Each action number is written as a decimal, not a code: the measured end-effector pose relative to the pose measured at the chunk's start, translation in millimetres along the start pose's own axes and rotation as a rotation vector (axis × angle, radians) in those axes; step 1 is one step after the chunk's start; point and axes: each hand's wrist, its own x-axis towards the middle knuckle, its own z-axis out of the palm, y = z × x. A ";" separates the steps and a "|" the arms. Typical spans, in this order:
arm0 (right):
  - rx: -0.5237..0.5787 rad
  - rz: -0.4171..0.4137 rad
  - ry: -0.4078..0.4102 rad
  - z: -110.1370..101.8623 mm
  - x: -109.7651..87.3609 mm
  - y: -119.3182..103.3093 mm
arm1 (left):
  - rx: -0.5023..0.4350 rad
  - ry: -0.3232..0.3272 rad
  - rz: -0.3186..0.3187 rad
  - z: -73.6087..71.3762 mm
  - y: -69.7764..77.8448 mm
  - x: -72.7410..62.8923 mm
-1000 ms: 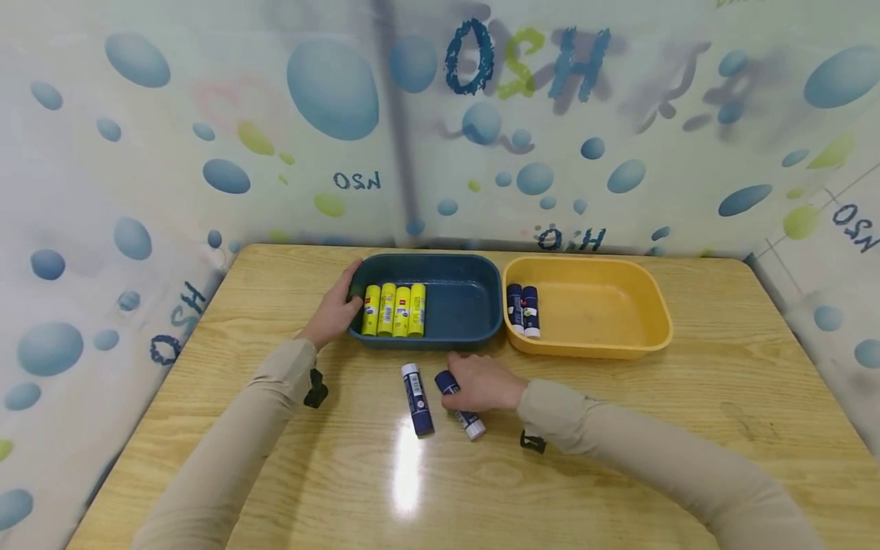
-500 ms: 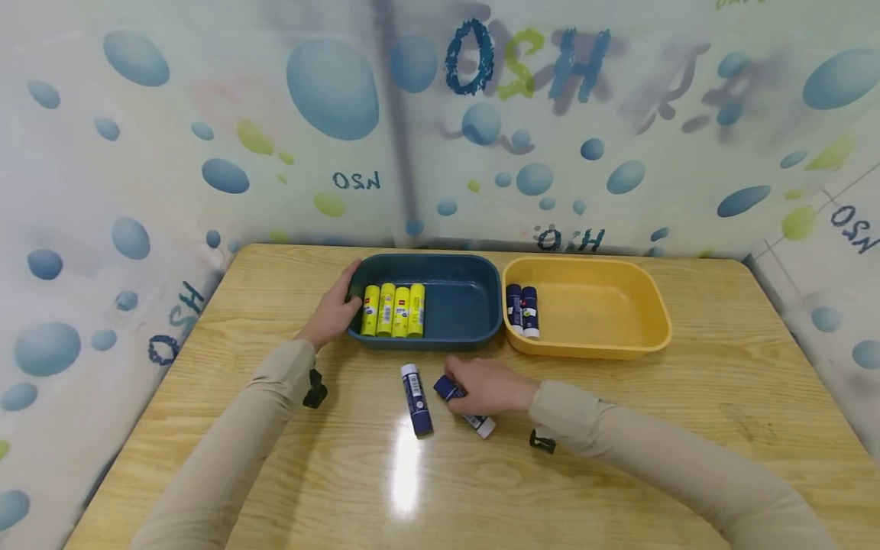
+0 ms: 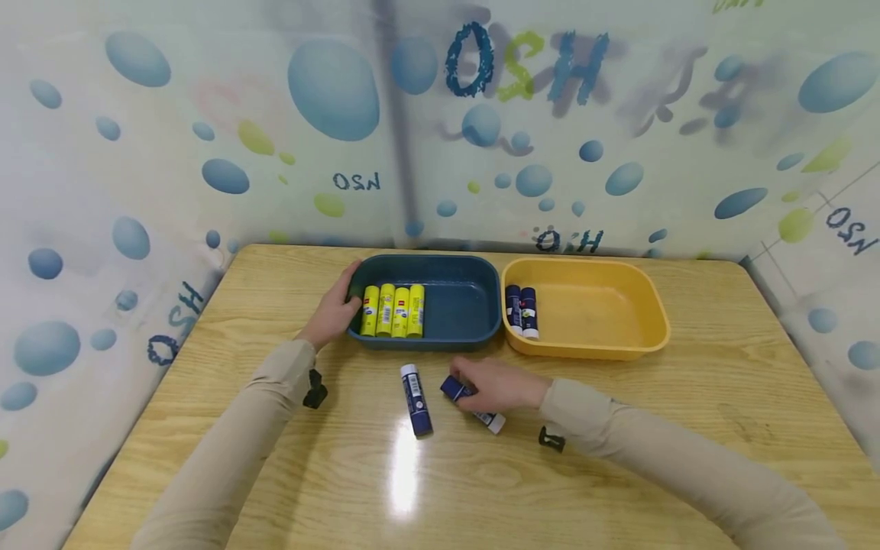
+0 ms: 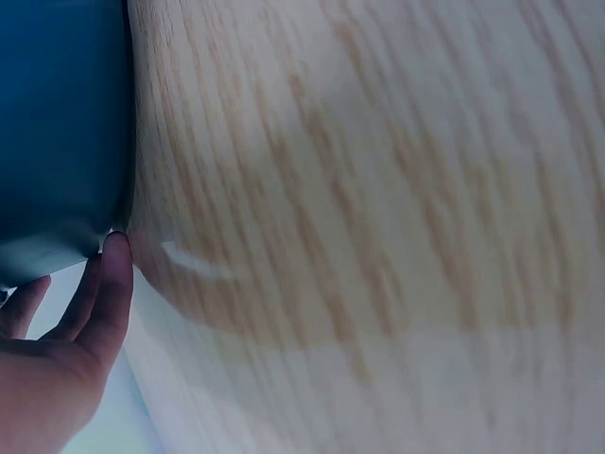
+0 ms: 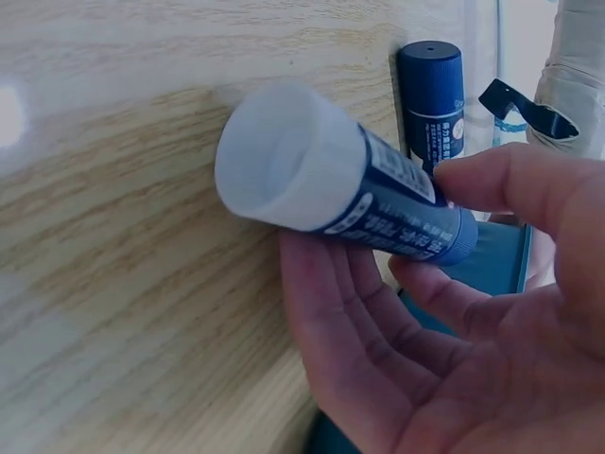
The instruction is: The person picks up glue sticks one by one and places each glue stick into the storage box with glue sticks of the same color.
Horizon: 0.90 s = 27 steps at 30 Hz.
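Looks like pickup: right hand (image 3: 498, 382) pinches navy cylindrical plastic glue stick (image 5: 388, 203), white-ended, low at wooden bench (image 3: 309, 473); left hand (image 3: 333, 309) grips end of dark-blue plastic tray (image 3: 461, 305). Next move likely calls for lifting into yellow-orange plastic tray (image 3: 591, 305).

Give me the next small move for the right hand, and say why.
Probably carry the pinched navy glue stick toward the orange tray: the right hand already has it between thumb and fingers, two similar navy sticks lie at that tray's left end with bare space beside them, and the dark blue tray shows only yellow sticks.
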 end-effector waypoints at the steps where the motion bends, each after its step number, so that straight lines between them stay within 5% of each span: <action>1: 0.005 0.005 0.001 -0.6 -0.5 0.4 | -0.001 -0.002 -0.001 -0.1 0.0 0.1; 27: 0.018 -0.083 0.019 -22.4 -22.9 15.9 | 0.007 0.004 0.000 1.1 -1.4 1.1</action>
